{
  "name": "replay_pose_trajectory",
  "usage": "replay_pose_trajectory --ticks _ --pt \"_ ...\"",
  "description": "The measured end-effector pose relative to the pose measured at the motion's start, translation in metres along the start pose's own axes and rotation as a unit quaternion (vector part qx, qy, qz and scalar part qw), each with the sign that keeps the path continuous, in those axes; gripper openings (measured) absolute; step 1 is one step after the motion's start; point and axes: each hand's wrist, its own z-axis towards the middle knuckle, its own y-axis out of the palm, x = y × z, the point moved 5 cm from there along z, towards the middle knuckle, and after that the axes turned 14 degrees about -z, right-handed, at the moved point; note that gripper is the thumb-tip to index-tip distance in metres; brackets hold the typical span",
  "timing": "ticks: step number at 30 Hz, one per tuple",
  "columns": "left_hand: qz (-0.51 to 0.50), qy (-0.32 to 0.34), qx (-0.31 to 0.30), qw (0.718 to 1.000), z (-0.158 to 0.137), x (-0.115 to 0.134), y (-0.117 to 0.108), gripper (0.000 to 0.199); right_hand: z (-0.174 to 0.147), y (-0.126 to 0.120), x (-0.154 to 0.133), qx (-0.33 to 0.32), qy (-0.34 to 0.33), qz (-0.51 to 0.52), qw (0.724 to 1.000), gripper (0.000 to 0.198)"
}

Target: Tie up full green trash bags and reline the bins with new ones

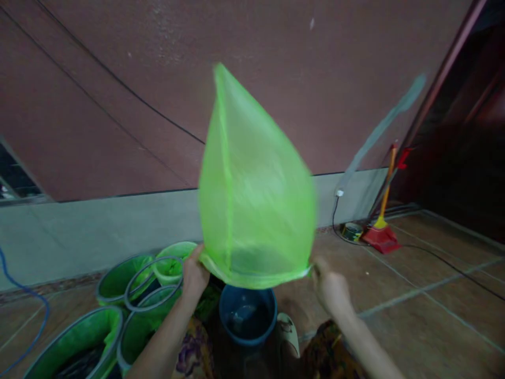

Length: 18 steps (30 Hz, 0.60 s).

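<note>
A light green mesh bag (260, 184) billows upward with its pointed end at the top and its open rim at the bottom. My left hand (195, 271) grips the rim at its left side, fingers closed on the cloth. At the rim's right corner my right hand (329, 284) pinches the edge, slightly blurred by motion. Below the bag, between my knees, sits a blue basin (248, 339) with a little liquid or shine at its bottom. The bag hides part of the wall behind it.
Several tubs lined with green mesh, one of them a round tub (106, 321), stand at my left, with a grey ring (130, 295) lying across them. A blue hose (43, 316) runs at far left. A red dustpan (382, 239), a can (351, 231) and a black cable (453, 268) lie right.
</note>
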Motion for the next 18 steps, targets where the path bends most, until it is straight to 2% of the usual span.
replay_pose_trajectory --ticks 1,3,5,6,8,11,14,16,18 --pt "0.047 -0.084 -0.067 0.993 -0.021 -0.042 0.006 0.019 -0.027 0.018 0.004 -0.037 0.013 -0.016 0.999 0.04" --pt "0.118 -0.197 -0.118 0.966 -0.055 -0.111 0.006 0.024 -0.072 0.053 0.015 -0.143 0.043 -0.056 0.987 0.032" --pt "0.152 -0.225 -0.115 0.956 -0.072 -0.15 -0.002 0.029 -0.106 0.081 0.028 -0.295 0.082 -0.119 0.945 0.03" --pt "0.169 -0.233 -0.115 0.951 -0.075 -0.159 -0.006 0.031 -0.12 0.092 0.037 -0.385 0.104 -0.159 0.903 0.034" --pt "0.183 -0.226 -0.099 0.952 -0.073 -0.164 -0.013 0.034 -0.132 0.103 0.048 -0.463 0.112 -0.207 0.855 0.039" --pt "0.177 -0.224 -0.07 0.956 -0.07 -0.16 -0.018 0.037 -0.137 0.107 0.053 -0.504 0.091 -0.223 0.83 0.039" --pt "0.154 -0.219 -0.047 0.962 -0.074 -0.154 -0.018 0.037 -0.146 0.104 0.043 -0.536 0.069 -0.238 0.807 0.036" --pt "0.135 -0.205 -0.043 0.968 -0.077 -0.144 -0.015 0.038 -0.146 0.097 0.024 -0.512 0.043 -0.265 0.816 0.04" --pt "0.121 -0.187 -0.054 0.973 -0.077 -0.128 -0.006 0.04 -0.138 0.091 -0.01 -0.445 -0.008 -0.266 0.855 0.058"
